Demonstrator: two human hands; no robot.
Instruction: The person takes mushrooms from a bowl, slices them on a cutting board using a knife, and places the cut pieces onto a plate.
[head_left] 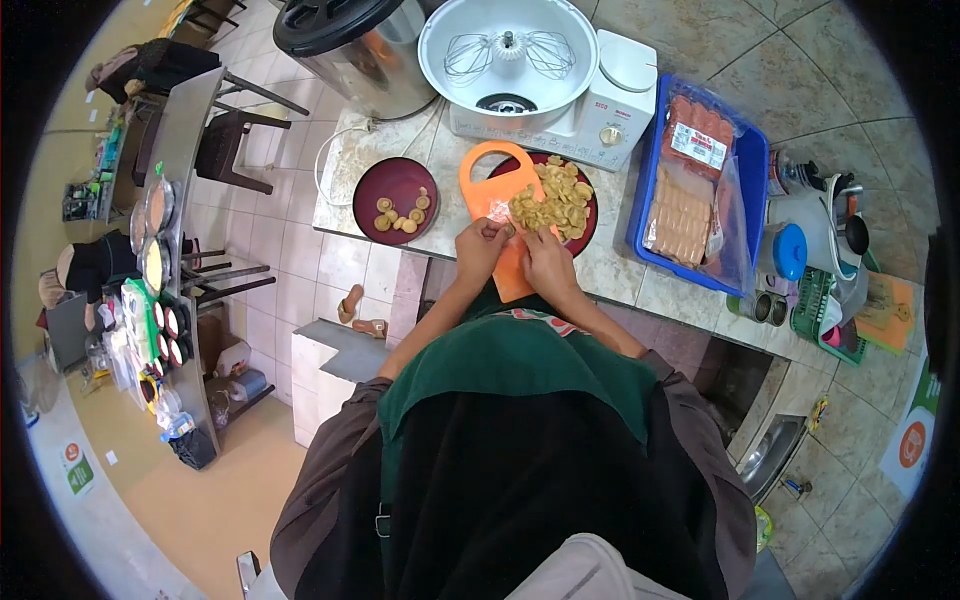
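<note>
An orange cutting board (511, 270) lies tilted across the counter, partly over a dark red plate (592, 222). Sliced yellowish-brown pieces (562, 200) are heaped on that plate and on the board's right side. My left hand (483, 245) is at the board's left edge, fingers pressed together; what they hold is too small to name. My right hand (545, 262) touches the board beside the slices, its fingers curled and partly hidden. To the left, another dark red plate (370, 185) bears several whole round yellowish pieces (409, 224).
Behind the boards stand a white mixer (612, 120) with a bowl and a steel pot (375, 70). A blue tray (690, 275) of packaged meat is at the right, near a green basket (850, 350). Two people (95, 268) (150, 65) are at the far left.
</note>
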